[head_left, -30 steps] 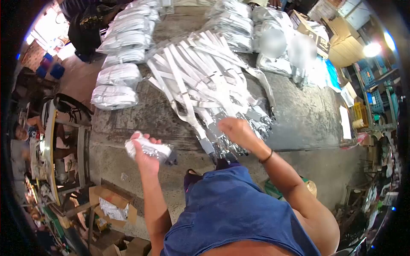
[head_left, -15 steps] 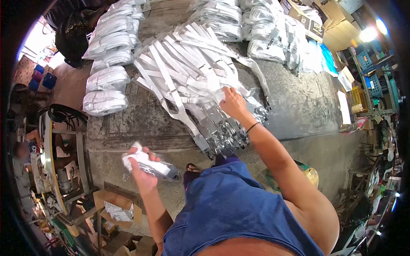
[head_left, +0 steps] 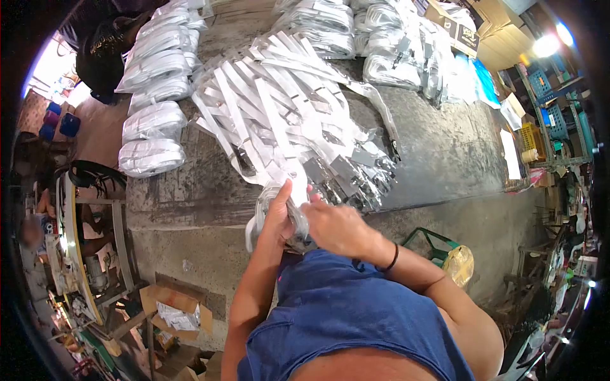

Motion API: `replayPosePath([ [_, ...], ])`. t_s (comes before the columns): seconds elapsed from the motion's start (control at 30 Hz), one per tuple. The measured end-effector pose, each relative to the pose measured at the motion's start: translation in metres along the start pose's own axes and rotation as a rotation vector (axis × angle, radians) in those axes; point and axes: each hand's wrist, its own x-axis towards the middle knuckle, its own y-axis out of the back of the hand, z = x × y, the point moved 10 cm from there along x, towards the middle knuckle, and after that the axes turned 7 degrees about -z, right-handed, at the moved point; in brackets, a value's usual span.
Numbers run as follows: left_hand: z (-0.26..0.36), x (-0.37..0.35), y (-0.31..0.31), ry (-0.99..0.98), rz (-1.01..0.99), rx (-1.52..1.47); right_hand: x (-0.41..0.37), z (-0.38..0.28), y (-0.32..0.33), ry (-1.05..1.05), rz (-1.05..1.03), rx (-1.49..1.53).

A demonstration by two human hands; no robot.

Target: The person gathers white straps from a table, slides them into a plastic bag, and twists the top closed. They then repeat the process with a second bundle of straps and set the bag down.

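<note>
Just past the table's front edge, my left hand point(head_left: 278, 219) is closed around a looped white strap point(head_left: 259, 217) in clear plastic. Right beside it my right hand point(head_left: 343, 227) has its fingers curled in against the held strap; they are slightly blurred, and what they pinch is hidden. Behind both hands spreads a loose pile of white straps point(head_left: 273, 120) in clear sleeves, with small dark bands across them. Grey and black end pieces point(head_left: 352, 178) of the pile lie toward the front edge, to the right of the held strap.
Bagged strap bundles point(head_left: 152, 157) line the table's left side. More stacked bundles point(head_left: 318, 35) stand at the back, beside cardboard boxes point(head_left: 492, 32). An open carton point(head_left: 175, 308) sits low at left. Shelving with blue baskets point(head_left: 540, 82) is at right. Another person point(head_left: 44, 219) is at far left.
My left hand has moved right and up from the lower left to the pile's front. My right hand has come down off the pile to meet it.
</note>
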Motion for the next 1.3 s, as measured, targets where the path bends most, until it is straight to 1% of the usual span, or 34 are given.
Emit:
replayPosePath([
  [0.03,0.0,-0.002,-0.004,0.005,0.0,0.002,-0.002,0.001,-0.004,-0.121,-0.099,0.101],
  [0.07,0.005,-0.005,-0.007,-0.032,-0.021,0.111,-0.005,0.004,-0.008,-0.24,-0.198,0.203],
  [0.1,0.009,-0.009,-0.011,-0.069,-0.042,0.221,-0.006,0.004,-0.001,-0.243,-0.196,0.207],
  [0.13,0.009,-0.014,-0.012,-0.067,-0.041,0.223,-0.007,0.001,0.002,-0.208,-0.238,0.254],
  [0.17,0.015,-0.02,-0.023,-0.127,-0.141,0.14,-0.008,0.0,0.005,-0.17,-0.28,0.299],
  [0.2,0.022,-0.028,-0.034,-0.187,-0.241,0.057,-0.01,0.002,0.013,-0.169,-0.278,0.301],
  [0.23,0.025,-0.037,-0.038,-0.185,-0.243,0.059,-0.012,-0.006,0.023,-0.056,-0.269,0.36],
  [0.27,0.035,-0.049,-0.05,-0.255,-0.291,0.046,-0.016,-0.01,0.032,0.055,-0.261,0.415],
  [0.3,0.046,-0.062,-0.059,-0.324,-0.337,0.03,-0.019,0.0,0.033,0.052,-0.261,0.412],
  [0.33,0.059,-0.074,-0.064,-0.383,-0.375,0.106,-0.019,0.015,0.043,0.071,-0.126,0.538],
  [0.37,0.071,-0.09,-0.065,-0.439,-0.318,0.088,-0.019,0.031,0.05,0.091,0.008,0.665],
  [0.43,0.095,-0.125,-0.079,-0.542,-0.396,-0.038,-0.015,0.09,0.034,-0.218,0.072,0.531],
  [0.5,0.122,-0.165,-0.099,-0.699,-0.585,-0.035,-0.01,0.147,0.009,-0.246,0.147,0.152],
  [0.53,0.134,-0.186,-0.108,-0.771,-0.685,-0.042,-0.011,0.174,0.012,-0.289,0.285,0.058],
  [0.57,0.143,-0.209,-0.114,-0.76,-0.791,0.044,-0.01,0.195,0.021,-0.325,0.426,-0.039],
  [0.6,0.152,-0.227,-0.126,-0.777,-0.792,0.07,-0.001,0.208,0.022,-0.322,0.429,-0.041],
  [0.67,0.169,-0.257,-0.137,-0.839,-0.889,0.155,0.005,0.21,0.035,-0.348,0.574,-0.403],
  [0.7,0.174,-0.274,-0.135,-0.959,-0.827,0.133,0.005,0.219,0.028,-0.337,0.575,-0.396],
  [0.77,0.176,-0.288,-0.141,-1.035,-0.879,0.067,0.034,0.265,-0.013,-0.445,0.184,-0.279],
  [0.8,0.173,-0.306,-0.145,-1.126,-0.839,0.144,0.032,0.274,-0.02,-0.531,0.124,-0.156],
  [0.83,0.166,-0.311,-0.142,-1.111,-0.761,0.149,0.033,0.298,-0.035,-0.572,0.07,0.045],
  [0.87,0.16,-0.315,-0.135,-1.106,-0.681,0.149,0.038,0.289,-0.026,-0.404,0.16,-0.13],
  [0.9,0.155,-0.317,-0.123,-1.108,-0.602,0.132,0.038,0.275,-0.014,-0.31,0.201,-0.018],
  [0.93,0.153,-0.314,-0.107,-1.105,-0.53,0.094,0.042,0.297,-0.014,-0.342,0.164,0.009],
  [0.97,0.144,-0.312,-0.094,-1.084,-0.468,0.037,0.046,0.299,-0.005,-0.563,-0.055,0.044],
  [1.0,0.141,-0.312,-0.078,-1.083,-0.426,0.042,0.046,0.31,0.001,-0.581,0.032,-0.013],
  [1.03,0.14,-0.314,-0.068,-1.074,-0.399,0.044,0.055,0.294,0.017,-0.336,0.176,-0.181],
  [1.07,0.143,-0.32,-0.061,-1.125,-0.314,0.057,0.066,0.27,0.027,-0.39,-0.038,0.024],
  [1.1,0.139,-0.327,-0.054,-1.161,-0.224,0.047,0.078,0.271,0.026,-0.361,-0.049,0.014],
  [1.17,0.131,-0.325,-0.04,-1.14,-0.288,0.006,0.077,0.291,0.015,-0.413,-0.245,-0.331],
  [1.2,0.131,-0.335,-0.03,-1.21,-0.241,-0.006,0.073,0.284,0.02,-0.415,-0.189,-0.334],
  [1.23,0.13,-0.337,-0.022,-1.245,-0.214,-0.028,0.071,0.277,0.022,-0.352,-0.21,-0.215],
  [1.27,0.129,-0.342,-0.018,-1.243,-0.186,-0.068,0.066,0.306,0.01,-0.334,-0.101,-0.219],
  [1.3,0.123,-0.35,-0.001,-1.281,-0.1,-0.004,0.06,0.328,-0.001,-0.263,0.084,-0.014],
])
